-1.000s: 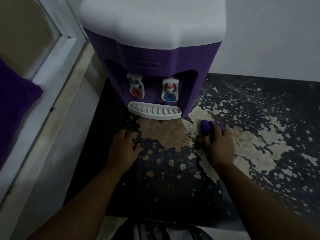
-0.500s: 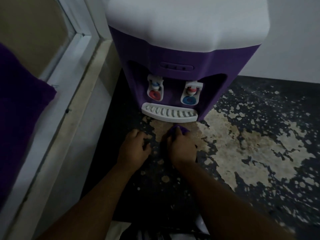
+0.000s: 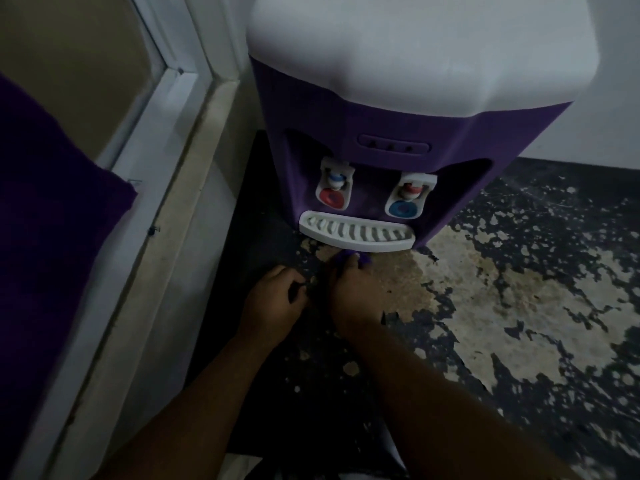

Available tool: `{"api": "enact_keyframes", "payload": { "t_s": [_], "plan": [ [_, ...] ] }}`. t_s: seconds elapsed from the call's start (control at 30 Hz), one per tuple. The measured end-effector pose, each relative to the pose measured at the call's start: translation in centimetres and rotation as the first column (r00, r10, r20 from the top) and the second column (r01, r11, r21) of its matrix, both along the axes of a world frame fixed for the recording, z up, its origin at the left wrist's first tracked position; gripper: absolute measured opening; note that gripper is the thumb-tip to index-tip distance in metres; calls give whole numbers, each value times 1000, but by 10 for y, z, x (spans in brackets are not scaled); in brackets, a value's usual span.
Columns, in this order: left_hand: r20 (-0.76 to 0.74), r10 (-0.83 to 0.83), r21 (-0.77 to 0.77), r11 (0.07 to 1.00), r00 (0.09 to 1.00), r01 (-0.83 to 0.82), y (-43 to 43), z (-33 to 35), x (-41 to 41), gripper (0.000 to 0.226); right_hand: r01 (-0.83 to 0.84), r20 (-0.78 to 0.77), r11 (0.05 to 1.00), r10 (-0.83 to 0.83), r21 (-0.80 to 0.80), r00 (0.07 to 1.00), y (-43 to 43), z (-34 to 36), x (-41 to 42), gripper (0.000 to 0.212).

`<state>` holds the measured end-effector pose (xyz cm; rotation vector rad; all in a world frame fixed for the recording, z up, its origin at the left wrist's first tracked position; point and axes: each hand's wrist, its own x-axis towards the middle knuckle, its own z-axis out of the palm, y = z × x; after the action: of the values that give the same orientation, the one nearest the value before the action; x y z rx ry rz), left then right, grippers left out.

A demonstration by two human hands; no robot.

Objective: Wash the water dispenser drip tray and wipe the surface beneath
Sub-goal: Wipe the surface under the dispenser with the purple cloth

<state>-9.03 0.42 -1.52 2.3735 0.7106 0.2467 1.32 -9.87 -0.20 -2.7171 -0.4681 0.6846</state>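
Your right hand: fingers curled down over a purple cloth, pressing it to the worn surface directly in front of the drip tray; only a small bunch of the cloth shows past your fingertips, just under the tray's front lip. Your left hand: just beside the right, on the side away from the tray's blue tap, fingers bent in a loose fist resting on the surface, with nothing visible in its grip. Drip tray: white, slotted grille, seated at the foot of the water dispenser, below the two taps. Red tap and blue tap: white housings, set in the purple recess above the tray. Dispenser: purple body, white top. Surface: dark coating flaked off in large pale patches that begin at the tray and spread out past the blue-tap side. White frame: runs alongside the dispenser on the red-tap side. Purple fabric: beyond that frame, farthest from the tray.
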Motion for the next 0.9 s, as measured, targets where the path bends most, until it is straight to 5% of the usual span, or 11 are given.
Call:
{"api": "enact_keyframes", "payload": {
  "t_s": [0.27, 0.47, 0.77, 0.9],
  "plan": [
    [93, 139, 29, 989, 986, -142, 19, -9, -25, 9, -334, 5, 941, 335, -47, 942, -5, 4, 5, 56],
    [62, 213, -5, 977, 975, -213, 22, -15, -30, 12, -228, 8, 974, 228, 15, 974, 21, 3, 1, 48],
    [29, 249, -54, 968, 968, -247, 22, -11, -28, 11, -469, 62, 883, 467, 24, 882, 34, 8, 3, 45],
    [18, 280, -77, 958, 960, -278, 21, -9, -27, 9, -379, 54, 925, 377, 23, 925, 26, 6, 9, 42]
  ]
}}
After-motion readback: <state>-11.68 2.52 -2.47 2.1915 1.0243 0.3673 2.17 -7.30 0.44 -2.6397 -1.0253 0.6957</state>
